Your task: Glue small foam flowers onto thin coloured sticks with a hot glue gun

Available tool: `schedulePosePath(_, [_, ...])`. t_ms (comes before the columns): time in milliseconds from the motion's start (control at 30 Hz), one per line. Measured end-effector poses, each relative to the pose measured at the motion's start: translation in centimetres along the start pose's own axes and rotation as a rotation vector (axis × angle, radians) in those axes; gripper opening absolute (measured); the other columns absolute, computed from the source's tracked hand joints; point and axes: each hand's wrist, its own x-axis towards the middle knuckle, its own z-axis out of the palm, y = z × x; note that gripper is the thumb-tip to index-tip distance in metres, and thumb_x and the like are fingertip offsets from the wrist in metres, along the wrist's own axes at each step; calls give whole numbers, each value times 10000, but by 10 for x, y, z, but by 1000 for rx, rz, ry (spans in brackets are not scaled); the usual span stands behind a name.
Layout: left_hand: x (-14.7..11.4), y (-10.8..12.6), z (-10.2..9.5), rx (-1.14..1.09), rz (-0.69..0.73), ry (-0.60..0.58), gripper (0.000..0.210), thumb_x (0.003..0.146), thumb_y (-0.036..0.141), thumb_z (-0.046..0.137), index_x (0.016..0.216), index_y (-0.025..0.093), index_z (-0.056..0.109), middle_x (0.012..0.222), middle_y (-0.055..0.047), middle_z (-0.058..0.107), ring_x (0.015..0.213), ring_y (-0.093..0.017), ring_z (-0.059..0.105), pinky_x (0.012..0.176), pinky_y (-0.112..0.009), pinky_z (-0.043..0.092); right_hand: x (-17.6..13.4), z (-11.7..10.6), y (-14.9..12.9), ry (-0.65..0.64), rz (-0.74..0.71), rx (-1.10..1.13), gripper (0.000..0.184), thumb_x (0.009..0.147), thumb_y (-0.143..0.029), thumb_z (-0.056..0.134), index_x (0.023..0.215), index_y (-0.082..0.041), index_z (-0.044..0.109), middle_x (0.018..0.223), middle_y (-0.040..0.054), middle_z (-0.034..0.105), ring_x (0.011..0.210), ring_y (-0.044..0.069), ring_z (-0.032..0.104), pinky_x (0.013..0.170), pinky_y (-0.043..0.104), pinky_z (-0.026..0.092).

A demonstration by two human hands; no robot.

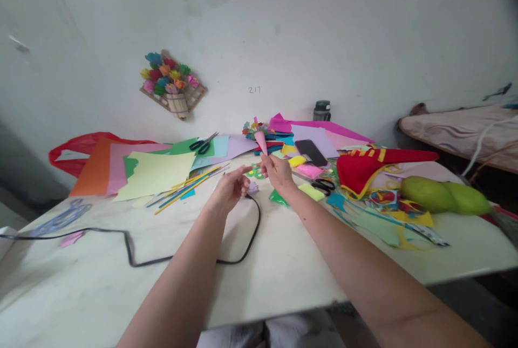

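My right hand (277, 171) is closed around the narrow lower end of a pink paper cone (261, 140). Small multicoloured paper flowers (253, 128) fan out at the cone's top. Just left of it, my left hand (231, 189) has its index finger reaching toward the cone and the other fingers curled in; what lies inside them is hidden. A small purple piece (253, 189) shows beside those fingers, where a black cable (253, 237) ends. Green cutouts with yellow spots (256, 170) lie between the hands.
Coloured sheets (157, 174), paper strips (186, 189) and black scissors (203, 145) lie left. To the right are a phone (311, 152), more scissors (324, 186), a red cloth (360, 170), paper scraps and green fruit (445, 195). A dark bottle (322, 110) stands by the wall.
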Motion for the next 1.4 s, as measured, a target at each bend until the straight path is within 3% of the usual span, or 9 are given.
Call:
schedulePosePath(133, [4, 1, -12, 105, 236, 177, 339, 666, 370, 619, 887, 114, 593, 474, 34, 506, 380, -48, 412, 378, -160, 291, 5, 5, 12, -35, 18, 153, 251, 743, -435, 503, 720, -209, 611, 605, 9, 593, 535, 136, 532, 549, 269, 426])
schedulePosePath(233, [4, 3, -15, 179, 280, 264, 327, 640, 391, 631, 828, 127, 585, 477, 34, 518, 378, -50, 420, 377, -162, 287, 6, 7, 11, -71, 89, 275, 200, 644, -377, 607, 721, -192, 618, 597, 6, 593, 517, 132, 534, 512, 266, 435])
schedulePosePath(333, [4, 4, -14, 246, 305, 315, 298, 618, 406, 647, 698, 137, 547, 448, 32, 515, 356, -53, 418, 365, -169, 281, 3, 4, 4, -106, 141, 302, 230, 636, -403, 611, 634, -174, 591, 526, 0, 560, 430, 109, 489, 428, 246, 400])
schedulePosePath(467, [4, 3, -14, 316, 339, 343, 293, 632, 410, 636, 643, 147, 509, 443, 26, 526, 343, -54, 420, 364, -174, 291, 5, -2, 2, -97, 168, 283, 276, 678, -422, 565, 589, -161, 581, 481, -5, 527, 391, 90, 450, 382, 228, 368])
schedulePosePath(633, [5, 2, -17, 346, 357, 399, 277, 624, 400, 633, 638, 145, 526, 429, 27, 518, 337, -53, 418, 358, -172, 288, 13, -11, 8, -36, 200, 306, 218, 573, -297, 656, 733, -149, 647, 585, 2, 588, 486, 105, 503, 461, 249, 446])
schedulePosePath(900, [7, -1, -19, 367, 363, 412, 253, 631, 379, 623, 633, 145, 527, 424, 28, 515, 333, -57, 418, 352, -173, 294, 12, -20, 0, 15, 223, 208, 230, 553, -356, 675, 553, -165, 547, 488, -13, 529, 431, 101, 460, 393, 235, 372])
schedulePosePath(1100, [9, -3, -20, 421, 380, 420, 254, 638, 372, 623, 595, 154, 500, 423, 28, 516, 332, -56, 410, 350, -174, 299, 19, -24, 14, 37, 188, 183, 178, 673, -308, 562, 715, -165, 659, 583, 19, 598, 481, 125, 507, 437, 253, 407])
schedulePosePath(1267, [10, -3, -21, 447, 396, 425, 258, 645, 382, 616, 592, 157, 501, 425, 26, 520, 334, -58, 410, 349, -176, 306, 23, -30, 20, 62, 79, 85, 149, 640, -189, 572, 736, -175, 684, 770, 57, 662, 669, 171, 579, 579, 288, 457])
schedulePosePath(1400, [9, -2, -20, 459, 401, 436, 246, 650, 367, 607, 583, 155, 500, 425, 24, 521, 336, -58, 409, 351, -175, 316, 22, -30, 21, 50, 73, 30, 105, 627, -243, 609, 682, -173, 667, 648, 33, 643, 593, 155, 565, 555, 271, 438])
